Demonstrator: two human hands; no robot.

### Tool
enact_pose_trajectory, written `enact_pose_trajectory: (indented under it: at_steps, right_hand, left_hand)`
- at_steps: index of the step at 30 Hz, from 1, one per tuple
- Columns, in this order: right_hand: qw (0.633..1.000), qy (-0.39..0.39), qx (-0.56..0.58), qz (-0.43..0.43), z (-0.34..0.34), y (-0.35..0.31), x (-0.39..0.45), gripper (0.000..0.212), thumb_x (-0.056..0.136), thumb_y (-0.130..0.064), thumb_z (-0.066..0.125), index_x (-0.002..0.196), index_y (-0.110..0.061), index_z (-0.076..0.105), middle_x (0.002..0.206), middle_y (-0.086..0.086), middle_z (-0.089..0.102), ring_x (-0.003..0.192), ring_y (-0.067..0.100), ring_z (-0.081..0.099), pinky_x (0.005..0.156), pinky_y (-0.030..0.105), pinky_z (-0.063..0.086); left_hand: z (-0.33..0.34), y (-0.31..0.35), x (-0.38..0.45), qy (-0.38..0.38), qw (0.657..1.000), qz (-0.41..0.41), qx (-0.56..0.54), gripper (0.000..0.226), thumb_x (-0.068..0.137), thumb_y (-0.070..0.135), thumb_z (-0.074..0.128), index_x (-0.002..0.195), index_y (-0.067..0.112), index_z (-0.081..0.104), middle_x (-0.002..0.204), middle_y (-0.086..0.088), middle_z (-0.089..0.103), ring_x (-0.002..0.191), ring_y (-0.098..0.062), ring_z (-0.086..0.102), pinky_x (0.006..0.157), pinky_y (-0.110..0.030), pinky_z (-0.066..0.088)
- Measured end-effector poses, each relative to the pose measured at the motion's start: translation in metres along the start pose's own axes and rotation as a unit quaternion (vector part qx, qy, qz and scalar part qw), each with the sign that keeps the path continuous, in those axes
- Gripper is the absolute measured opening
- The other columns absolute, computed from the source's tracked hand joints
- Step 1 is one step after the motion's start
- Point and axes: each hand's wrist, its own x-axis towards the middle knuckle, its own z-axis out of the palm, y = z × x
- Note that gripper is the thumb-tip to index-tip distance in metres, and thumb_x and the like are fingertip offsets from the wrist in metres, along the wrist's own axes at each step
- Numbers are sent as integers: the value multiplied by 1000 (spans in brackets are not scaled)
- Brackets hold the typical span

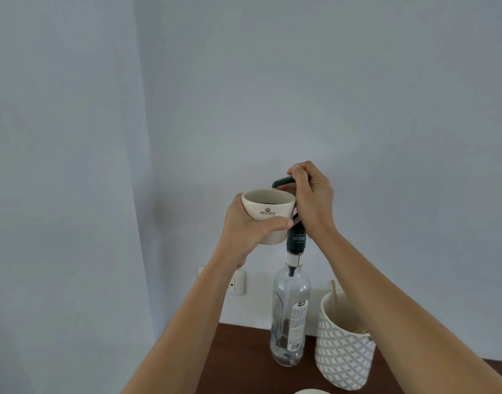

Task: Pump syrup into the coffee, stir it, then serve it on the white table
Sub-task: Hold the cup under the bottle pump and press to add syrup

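A white cup (268, 207) with a small crown logo is held up in the air by my left hand (250, 228), which wraps its lower side. Dark coffee shows just inside its rim. The cup's rim sits right under the black spout of the pump (284, 182). My right hand (312, 194) is closed over the top of that pump. The pump stands on a tall clear glass syrup bottle (291, 314), which rests upright on the dark wooden counter (244, 362).
A white pot with a grey lattice pattern (343, 345) holds wooden stir sticks right of the bottle. A wall socket (237, 282) sits behind my left forearm. A white rim (312, 391) peeks in at the bottom edge. Plain wall fills the rest.
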Motion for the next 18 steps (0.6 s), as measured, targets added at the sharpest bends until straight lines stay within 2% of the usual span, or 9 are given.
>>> enact_pose_trajectory:
  at_steps: [4,6,9,10,12,13,14,16,18]
  right_hand:
    - [999,-14,-22,29,-8,0,-8,23,100,-42,48,112,-25,57,91,9,77,85,18,75,78,29,55]
    - [998,12,-58,20,-14,1,-18,28,101,-43,48,121,-24,52,105,7,72,89,15,70,76,20,52]
    - [987,52,-147,-44,-25,6,-43,28,101,-34,51,121,-14,53,118,2,58,105,19,59,87,22,48]
    - [982,58,-170,-57,-29,8,-52,29,101,-33,52,122,-13,54,120,0,52,109,19,55,87,16,44]
    - [980,52,-187,-49,-37,14,-70,31,102,-33,51,123,-12,57,121,0,51,108,16,52,84,7,39]
    - [981,43,-184,-34,-41,15,-78,30,102,-34,49,121,-14,60,120,0,56,103,15,55,85,11,43]
    - [984,32,-175,-18,-44,17,-86,29,103,-36,47,117,-16,63,114,0,63,96,13,59,86,21,50]
    - [987,9,-159,11,-52,19,-101,31,105,-36,42,111,-21,68,95,-6,70,85,9,65,81,34,55]
    - [989,-13,-144,33,-62,23,-117,35,106,-34,38,115,-22,70,88,-13,70,81,0,64,78,28,53]
  left_hand:
    - [1,-1,-4,-5,1000,-2,-3,80,46,17,91,120,12,61,102,2,76,87,-10,72,65,-21,56]
    - [3,-2,-8,-9,1000,1,-3,77,46,16,90,117,14,61,101,4,76,85,-8,72,61,-17,55]
    - [4,-8,-20,-14,1000,3,1,79,43,19,92,116,17,60,100,5,75,86,-7,72,60,-14,55]
    - [5,-10,-25,-16,1000,3,2,84,40,22,93,117,17,61,102,4,75,88,-8,73,60,-15,56]
    - [7,-18,-36,-20,1000,3,1,91,36,25,94,121,16,60,105,1,75,90,-11,73,62,-15,57]
    - [8,-22,-42,-22,1000,3,2,91,37,23,94,121,16,60,105,1,75,91,-11,73,62,-15,57]
    - [10,-27,-47,-24,1000,3,4,92,37,23,94,122,16,60,105,1,75,91,-11,73,63,-16,57]
    - [14,-39,-60,-33,999,1,7,94,35,25,93,122,16,60,106,0,75,90,-10,73,65,-17,58]
    - [18,-52,-74,-46,999,-1,10,95,36,27,93,124,16,59,108,0,76,92,-8,74,68,-19,59]
